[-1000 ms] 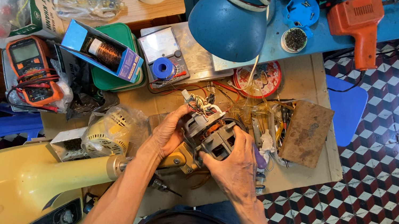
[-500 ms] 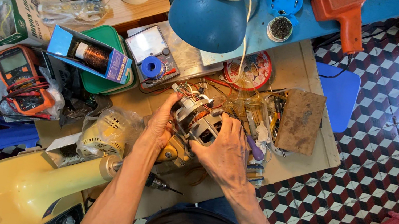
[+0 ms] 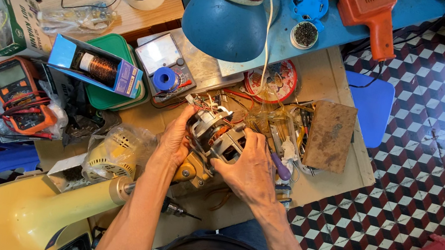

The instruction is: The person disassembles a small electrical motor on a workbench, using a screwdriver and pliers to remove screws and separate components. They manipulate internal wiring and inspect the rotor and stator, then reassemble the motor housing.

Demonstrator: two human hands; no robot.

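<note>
Reading from left to right, with the small grey electric motor [image 3: 214,136] at the middle of the wooden table [image 3: 340,175] taken as the landmark. Far left of the motor: an orange handheld multimeter [image 3: 17,93] with red and black leads coiled on it. Left of and above the motor: an open blue cardboard box [image 3: 93,67] holding a spool of copper wire, resting on a green plastic lid [image 3: 104,96]. Left of and below the motor: a cream-yellow fan body [image 3: 33,214], and beside it a cream fan housing wrapped in clear plastic [image 3: 115,152]. Just left of the motor: the left hand [image 3: 174,141], its fingers curled against the motor's left side and grasping it. The motor itself is held just above the table, its copper windings and thin coloured wires visible at the top. Just right of the motor: the right hand [image 3: 251,169], fingers pressed over the motor's right side and lower edge, likewise gripping it. Above the motor: a grey analogue meter [image 3: 164,61] with a blue tape roll on it, and a blue metal lamp shade [image 3: 224,23]. Right of the motor: a worn brown wooden block [image 3: 329,135]. Far above and right: an orange power drill [image 3: 373,14] on a blue surface.
</note>
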